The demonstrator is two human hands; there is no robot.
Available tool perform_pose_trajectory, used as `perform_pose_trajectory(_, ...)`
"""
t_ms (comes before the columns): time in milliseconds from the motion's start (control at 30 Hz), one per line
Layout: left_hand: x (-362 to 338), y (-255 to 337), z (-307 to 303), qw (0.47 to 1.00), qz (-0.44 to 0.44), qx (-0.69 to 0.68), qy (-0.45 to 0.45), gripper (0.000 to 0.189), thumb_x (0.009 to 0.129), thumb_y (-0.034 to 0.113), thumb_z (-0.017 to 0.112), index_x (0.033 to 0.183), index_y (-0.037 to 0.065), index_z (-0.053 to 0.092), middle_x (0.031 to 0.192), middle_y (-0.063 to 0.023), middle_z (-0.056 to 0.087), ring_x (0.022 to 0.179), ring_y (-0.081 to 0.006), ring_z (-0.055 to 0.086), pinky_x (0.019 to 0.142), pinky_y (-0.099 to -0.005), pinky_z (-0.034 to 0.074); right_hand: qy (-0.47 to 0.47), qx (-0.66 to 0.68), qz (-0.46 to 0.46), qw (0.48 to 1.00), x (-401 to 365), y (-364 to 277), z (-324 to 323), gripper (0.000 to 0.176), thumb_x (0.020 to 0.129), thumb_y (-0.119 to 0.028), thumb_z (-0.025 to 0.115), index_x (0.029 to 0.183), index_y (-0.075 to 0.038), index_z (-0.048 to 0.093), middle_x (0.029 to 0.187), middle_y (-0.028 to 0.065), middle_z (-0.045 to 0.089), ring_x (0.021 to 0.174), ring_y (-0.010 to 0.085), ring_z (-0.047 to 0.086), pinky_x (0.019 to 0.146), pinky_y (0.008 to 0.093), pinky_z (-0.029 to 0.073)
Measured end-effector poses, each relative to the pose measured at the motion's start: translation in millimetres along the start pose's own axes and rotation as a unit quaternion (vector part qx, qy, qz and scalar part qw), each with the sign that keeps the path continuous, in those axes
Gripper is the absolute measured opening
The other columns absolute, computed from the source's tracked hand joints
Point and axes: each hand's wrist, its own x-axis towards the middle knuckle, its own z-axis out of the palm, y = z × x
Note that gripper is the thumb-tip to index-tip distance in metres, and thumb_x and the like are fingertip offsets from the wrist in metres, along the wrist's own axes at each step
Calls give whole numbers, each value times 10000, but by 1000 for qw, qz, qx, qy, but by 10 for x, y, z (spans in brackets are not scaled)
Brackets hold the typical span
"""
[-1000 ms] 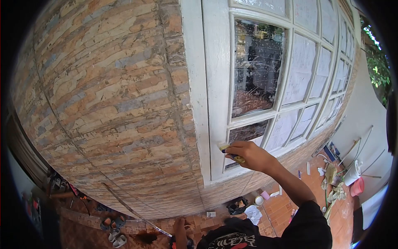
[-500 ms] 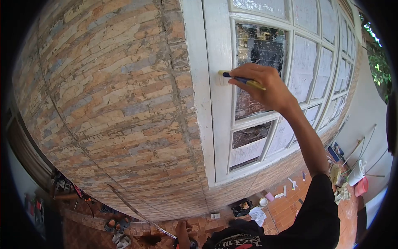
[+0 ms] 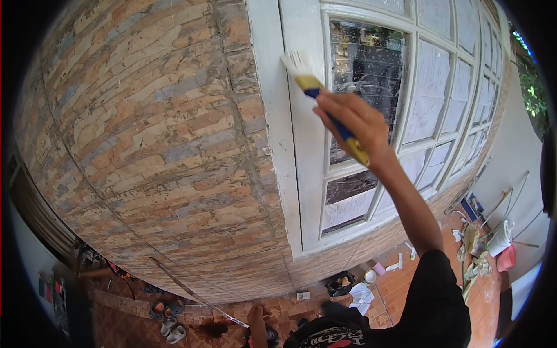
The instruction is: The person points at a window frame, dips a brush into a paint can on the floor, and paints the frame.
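Observation:
My right hand [image 3: 357, 119] grips a paintbrush [image 3: 307, 83] with a blue and yellow handle. Its pale, splayed bristles touch the white window frame [image 3: 307, 127] beside the dark vertical groove. Behind the hand is a glass pane [image 3: 365, 64] spotted with white specks. Low at the bottom of the view, my left hand [image 3: 256, 317] has its fingers curled; what they hold, if anything, I cannot make out. The white end of a long thin strip [image 3: 197, 297] lies close by it.
A stone-clad wall [image 3: 156, 133] fills the left. Paper covers several panes [image 3: 429, 87]. On the tiled floor are sandals [image 3: 168, 322], an open tin [image 3: 369, 276], a black bag [image 3: 339, 284] and crumpled paper [image 3: 361, 297]. Farther right stand white [image 3: 500, 239] and pink buckets [image 3: 506, 258].
My right hand has tilted the brush and moved its bristles up and left along the frame, onto the groove. The left hand has barely moved.

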Motion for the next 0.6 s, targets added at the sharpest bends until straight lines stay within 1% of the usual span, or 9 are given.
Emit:
perform_pose_trajectory(67, -34, 38, 42, 999, 13, 43, -7, 173, 911, 148, 469, 960, 26, 582, 731, -45, 578, 619, -136, 581, 562, -248, 488, -24, 25, 57, 998, -393, -233, 20, 261, 731, -36, 719, 973, -21, 625, 915, 123, 625, 712, 216, 636, 608, 285, 547)
perform_pose_trajectory(100, 176, -290, -108, 999, 12, 41, -4, 173, 911, 148, 469, 960, 26, 582, 731, -45, 578, 619, -136, 581, 562, -248, 488, -34, 41, 87, 995, -583, -345, 22, 269, 722, -7, 721, 972, -14, 620, 908, 128, 623, 706, 219, 634, 604, 288, 544)
perform_pose_trajectory(133, 479, -784, -331, 988, 94, -55, -108, 174, 912, 153, 470, 958, 29, 583, 736, -46, 577, 624, -134, 582, 557, -246, 491, -37, 52, 111, 992, -741, -447, 20, 272, 722, 12, 714, 975, -9, 618, 902, 127, 622, 697, 220, 633, 600, 290, 541)
perform_pose_trajectory(167, 1103, -1937, -862, 951, 173, -149, -208, 174, 913, 158, 472, 956, 31, 584, 741, -46, 577, 629, -131, 582, 552, -243, 495, -40, 63, 135, 988, -893, -548, 10, 275, 721, 31, 708, 977, -4, 616, 896, 126, 621, 688, 222, 631, 597, 293, 537)
perform_pose_trajectory(200, 827, -1676, -783, 952, 172, -152, -204, 174, 913, 158, 472, 956, 31, 584, 741, -46, 577, 629, -131, 582, 552, -243, 495, -49, 78, 162, 982, -1047, -650, -2, 263, 725, 43, 700, 971, 3, 618, 887, 130, 623, 682, 221, 631, 594, 291, 531)
perform_pose_trajectory(267, -140, 110, 76, 1000, 16, 14, -17, 173, 915, 161, 470, 956, 37, 584, 740, -41, 573, 642, -127, 584, 546, -250, 495, -60, 100, 189, 975, -1317, -855, -26, 252, 728, 55, 692, 965, 10, 620, 877, 133, 624, 676, 220, 630, 591, 289, 524)
perform_pose_trajectory(400, -38, -5, 35, 999, 31, 13, -42, 179, 913, 182, 486, 951, 42, 592, 736, -34, 571, 642, -106, 559, 554, -233, 468, -80, 135, 385, 910, -1813, -1315, -40, 175, 739, 73, 669, 902, 20, 634, 753, 141, 625, 628, 216, 620, 543, 278, 482)
perform_pose_trajectory(500, -3, 24, 62, 999, 5, -22, -49, 187, 905, 195, 502, 948, 40, 598, 718, -18, 560, 630, -91, 530, 568, -226, 437, -123, 117, 417, 893, -2116, -1576, -51, 78, 772, 37, 652, 844, 22, 628, 729, 137, 625, 617, 208, 610, 574, 292, 486)
perform_pose_trajectory(600, -37, 33, 67, 996, 68, -3, -61, 197, 910, 197, 492, 959, 38, 598, 699, -7, 554, 624, -88, 528, 579, -226, 434, -146, 178, 561, 795, -2541, -1711, -61, 111, 870, -91, 602, 860, 19, 607, 706, 63, 601, 583, 114, 573, 567, 237, 466)
